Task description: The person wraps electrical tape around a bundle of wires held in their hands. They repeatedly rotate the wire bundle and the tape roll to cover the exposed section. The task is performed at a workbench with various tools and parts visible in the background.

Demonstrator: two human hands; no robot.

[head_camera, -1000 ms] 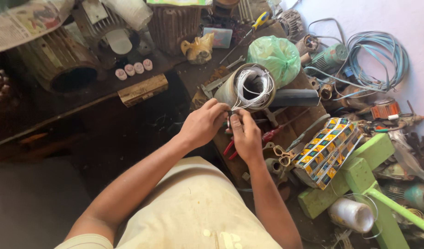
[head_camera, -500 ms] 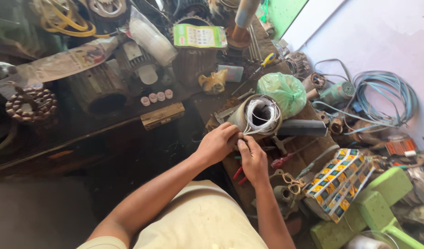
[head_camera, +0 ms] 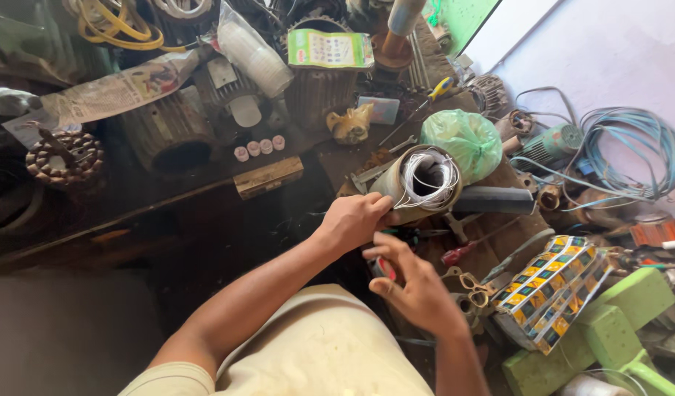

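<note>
Clearly the left hand (head_camera: pixel 359 220) is the one doing the gripping: its fingers are curled around the near end of a metal cylinder (head_camera: pixel 418 183) lying on its side on the cluttered bench (head_camera: pixel 205 220), thumb and fingertips pressed against the rim. The right hand (head_camera: pixel 418 293) sits just below and nearer the body, apart from the cylinder, fingers half-folded; a small red thing shows beside its thumb, but whether it is pinched or merely lying there cannot be told.

Loops of thin white wire (head_camera: pixel 433 180) spill out of the cylinder's open mouth, which faces up and away from the body. By its look — thick metal wall, packed core — the cylinder is probably heavy and stiff, apt to roll if let go, so the outer shell is the sound place to hold it. The wire looks springy and easily kinked or scraped — better guided by the fingertips than tugged.

Just behind the cylinder sits a green plastic bag (head_camera: pixel 462 139); touching its right side lies a dark pipe (head_camera: pixel 499 199). Further right and nearer, a stack of patterned cartons (head_camera: pixel 550 290), and scissors (head_camera: pixel 466 282) between them and the right hand. Well left of the cylinder, a wooden block (head_camera: pixel 268 176).
</note>
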